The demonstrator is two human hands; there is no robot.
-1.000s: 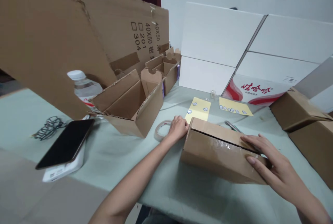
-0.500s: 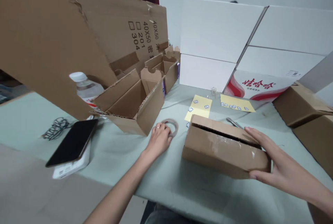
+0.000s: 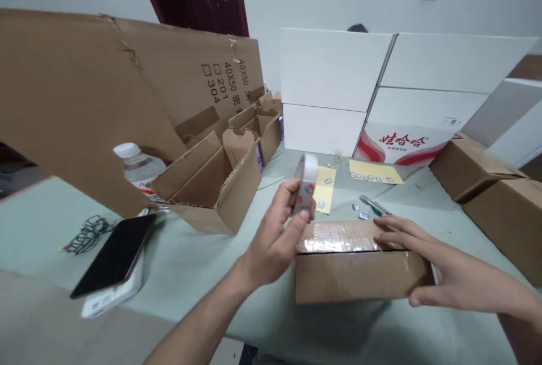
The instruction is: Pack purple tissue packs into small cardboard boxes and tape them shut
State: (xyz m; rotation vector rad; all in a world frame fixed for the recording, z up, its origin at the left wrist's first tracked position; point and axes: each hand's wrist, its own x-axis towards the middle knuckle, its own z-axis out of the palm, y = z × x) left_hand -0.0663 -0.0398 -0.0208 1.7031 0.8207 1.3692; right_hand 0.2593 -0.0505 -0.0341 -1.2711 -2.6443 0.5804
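Observation:
My left hand [image 3: 273, 243] is closed on a roll of tape [image 3: 309, 176], its fingers through the ring and the thumb against the outside. The roll is raised above the left end of a closed brown cardboard box [image 3: 349, 277]. Shiny clear tape lies over part of the box's top, and a dark seam runs along its length. My right hand [image 3: 440, 260] grips the right end of this box, fingers on top and thumb at the front. Just behind the box are a pen-like tool [image 3: 375, 205] and small printed stickers [image 3: 363, 216].
Yellow sheets [image 3: 376, 172] with small stickers lie farther back. Open cardboard boxes [image 3: 239, 195], a water bottle [image 3: 138, 167], a phone [image 3: 113, 255] and a tangled cable [image 3: 90, 235] are on the left. White cartons [image 3: 326, 71] form a wall behind; brown boxes [image 3: 503, 224] stand right.
My left hand has lifted the tape roll off the table and moved it right, toward the box. The box has turned in my right hand, its long side now facing me.

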